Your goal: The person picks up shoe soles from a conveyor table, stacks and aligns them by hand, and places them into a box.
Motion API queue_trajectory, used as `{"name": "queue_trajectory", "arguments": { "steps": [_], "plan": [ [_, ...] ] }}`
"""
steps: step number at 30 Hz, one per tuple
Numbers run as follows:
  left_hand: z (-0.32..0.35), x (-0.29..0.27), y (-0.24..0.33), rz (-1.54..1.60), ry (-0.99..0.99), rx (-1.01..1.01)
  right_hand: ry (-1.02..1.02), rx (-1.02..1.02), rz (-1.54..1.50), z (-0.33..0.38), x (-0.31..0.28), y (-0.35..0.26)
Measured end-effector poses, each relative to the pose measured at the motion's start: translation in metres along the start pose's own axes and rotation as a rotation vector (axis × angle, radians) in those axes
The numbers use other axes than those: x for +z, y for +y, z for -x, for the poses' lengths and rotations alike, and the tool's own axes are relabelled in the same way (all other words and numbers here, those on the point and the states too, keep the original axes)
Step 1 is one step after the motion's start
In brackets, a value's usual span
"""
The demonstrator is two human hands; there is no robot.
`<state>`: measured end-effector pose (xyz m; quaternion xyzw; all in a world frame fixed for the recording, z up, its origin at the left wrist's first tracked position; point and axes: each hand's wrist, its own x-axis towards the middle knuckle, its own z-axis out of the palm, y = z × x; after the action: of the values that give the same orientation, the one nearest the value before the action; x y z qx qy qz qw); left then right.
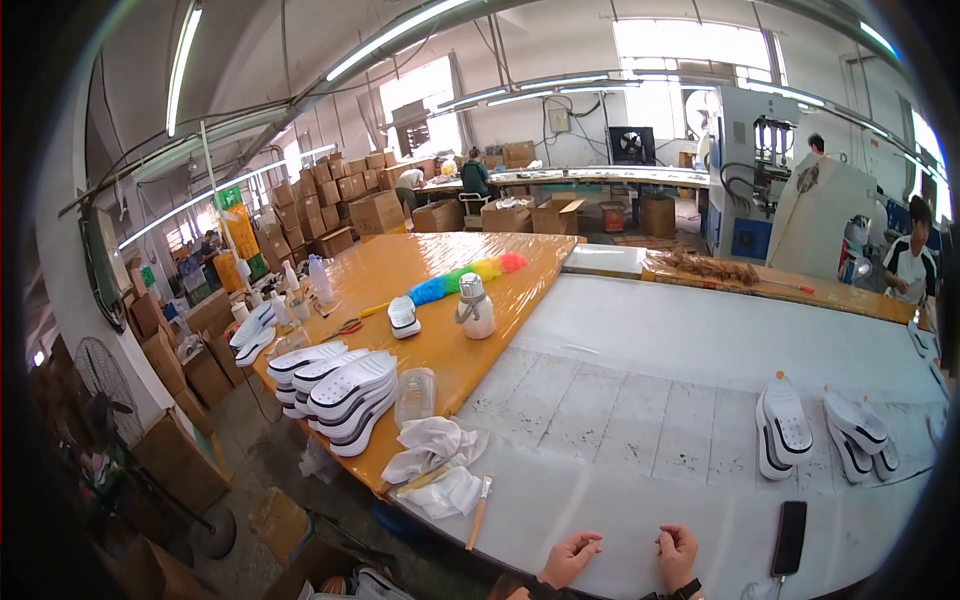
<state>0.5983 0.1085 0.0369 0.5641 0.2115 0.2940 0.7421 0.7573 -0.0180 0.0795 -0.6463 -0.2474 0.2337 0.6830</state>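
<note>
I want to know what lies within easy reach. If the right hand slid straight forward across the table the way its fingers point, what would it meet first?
The right hand rests loosely curled on the white table. Straight ahead lies only bare tabletop for a long stretch. The shoe soles and the black phone sit off to its right, though depth is hard to judge.

White tabletop [640, 420] ahead open; brush [478, 512] left, phone [789, 537] right.
</note>
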Motion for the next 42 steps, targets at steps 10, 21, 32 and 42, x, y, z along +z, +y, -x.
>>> {"name": "queue_trajectory", "arguments": {
  "steps": [10,21,32,42],
  "plan": [
    [-0.006,0.008,0.018,-0.098,0.078,-0.038,-0.016,0.054,-0.075,-0.007,-0.002,-0.005],
    [0.003,0.01,0.011,-0.238,0.155,0.034,-0.015,0.118,-0.055,0.001,-0.002,-0.011],
    [0.001,0.015,0.014,-0.387,0.145,0.15,-0.03,0.095,-0.003,0.002,-0.006,-0.009],
    [-0.002,0.017,0.013,-0.402,0.141,0.161,-0.03,0.047,0.022,-0.001,-0.007,-0.005]
  ]
}}
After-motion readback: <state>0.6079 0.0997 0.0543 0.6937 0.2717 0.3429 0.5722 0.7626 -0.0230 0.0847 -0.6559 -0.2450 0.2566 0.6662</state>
